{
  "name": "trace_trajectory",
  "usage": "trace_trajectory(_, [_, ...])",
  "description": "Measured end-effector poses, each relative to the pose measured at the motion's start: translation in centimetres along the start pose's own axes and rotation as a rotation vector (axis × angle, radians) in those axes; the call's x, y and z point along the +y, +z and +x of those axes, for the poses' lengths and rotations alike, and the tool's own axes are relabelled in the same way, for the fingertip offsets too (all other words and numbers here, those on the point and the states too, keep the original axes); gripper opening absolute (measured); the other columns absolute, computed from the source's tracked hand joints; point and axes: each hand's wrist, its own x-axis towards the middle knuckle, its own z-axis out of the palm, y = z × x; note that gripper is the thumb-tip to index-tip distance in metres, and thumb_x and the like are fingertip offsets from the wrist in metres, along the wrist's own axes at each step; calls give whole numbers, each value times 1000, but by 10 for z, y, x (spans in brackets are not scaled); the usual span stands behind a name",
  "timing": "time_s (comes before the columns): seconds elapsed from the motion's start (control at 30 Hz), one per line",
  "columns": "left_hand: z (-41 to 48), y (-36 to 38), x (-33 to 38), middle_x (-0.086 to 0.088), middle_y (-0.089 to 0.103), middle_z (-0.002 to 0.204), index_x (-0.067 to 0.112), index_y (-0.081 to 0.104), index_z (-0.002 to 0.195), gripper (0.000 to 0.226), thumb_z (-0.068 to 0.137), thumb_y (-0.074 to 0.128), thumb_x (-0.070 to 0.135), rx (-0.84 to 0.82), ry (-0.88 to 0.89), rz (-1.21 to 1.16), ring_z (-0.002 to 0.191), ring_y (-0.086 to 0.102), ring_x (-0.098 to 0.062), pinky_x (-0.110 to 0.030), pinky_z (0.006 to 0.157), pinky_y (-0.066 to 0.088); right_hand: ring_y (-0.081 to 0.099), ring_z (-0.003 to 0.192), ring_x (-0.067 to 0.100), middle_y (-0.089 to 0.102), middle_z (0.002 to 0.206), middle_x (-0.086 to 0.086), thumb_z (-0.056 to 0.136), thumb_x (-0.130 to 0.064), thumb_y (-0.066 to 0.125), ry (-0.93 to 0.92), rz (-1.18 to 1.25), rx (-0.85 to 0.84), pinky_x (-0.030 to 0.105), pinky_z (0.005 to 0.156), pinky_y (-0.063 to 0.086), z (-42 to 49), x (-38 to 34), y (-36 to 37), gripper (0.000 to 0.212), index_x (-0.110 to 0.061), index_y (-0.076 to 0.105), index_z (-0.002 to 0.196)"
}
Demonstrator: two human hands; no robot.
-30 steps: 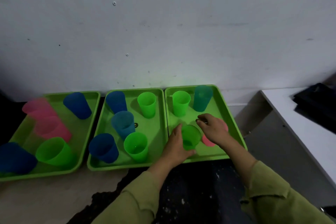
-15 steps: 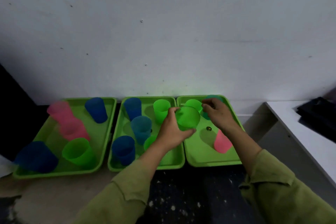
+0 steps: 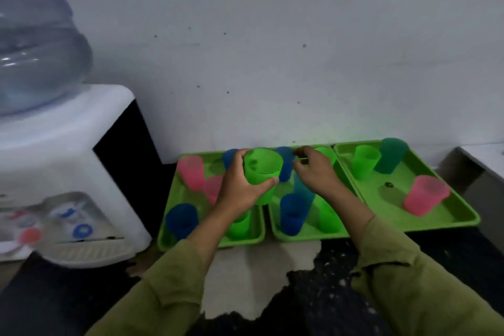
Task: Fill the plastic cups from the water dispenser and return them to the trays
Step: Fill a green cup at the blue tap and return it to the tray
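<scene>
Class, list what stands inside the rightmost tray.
In the rightmost tray: a light green cup, a teal cup, a pink cup and a small dark speck. Hidden: only the floor under each cup.

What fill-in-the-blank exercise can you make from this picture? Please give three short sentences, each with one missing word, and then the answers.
1. The left hand grips a cup whose colour is ___.
2. The water dispenser stands on the ___ side of the picture.
3. The right tray holds exactly ___ cups.

Missing words: green; left; three.
</scene>
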Motion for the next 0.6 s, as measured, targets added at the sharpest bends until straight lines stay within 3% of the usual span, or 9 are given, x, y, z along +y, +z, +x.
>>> trace_trajectory(0.2, [-44,-72,-43,-1,59,116,20,46,119,70,61,85,28,66,-56,58,106,59,-17,-33,93,49,61,103,30,65,115,16,87,-13,59,-43,-10,-77,35,89,45,-36,-49,64,30,-1,59,115])
trace_trajectory(0.33, [-72,-107,-62,8,58,107,31,45,110,63,62,85,30,109,-83,86,98,57,-8,-5,80,40,60,106,28,63,118,14,88,-13,59,-94,-17,-146,29,88,43,-51,-73,97,31,0,58,115])
trace_trajectory(0.4, [-84,-121,-69,12,58,106,33,45,111,63,63,85,30,123,-112,79,95,57,-2,1,77,38,60,107,27,62,120,14,89,-13,57,-95,1,-188,30,89,43,-55,-84,111,31,-1,57,118])
trace_trajectory(0.6, [-116,-173,-103,14,62,100,37,49,104,58,59,85,38,172,-236,55,92,61,-2,-22,77,50,62,103,28,63,117,17,89,-11,56,-188,46,-282,23,85,44,-60,-129,162,31,1,57,118])
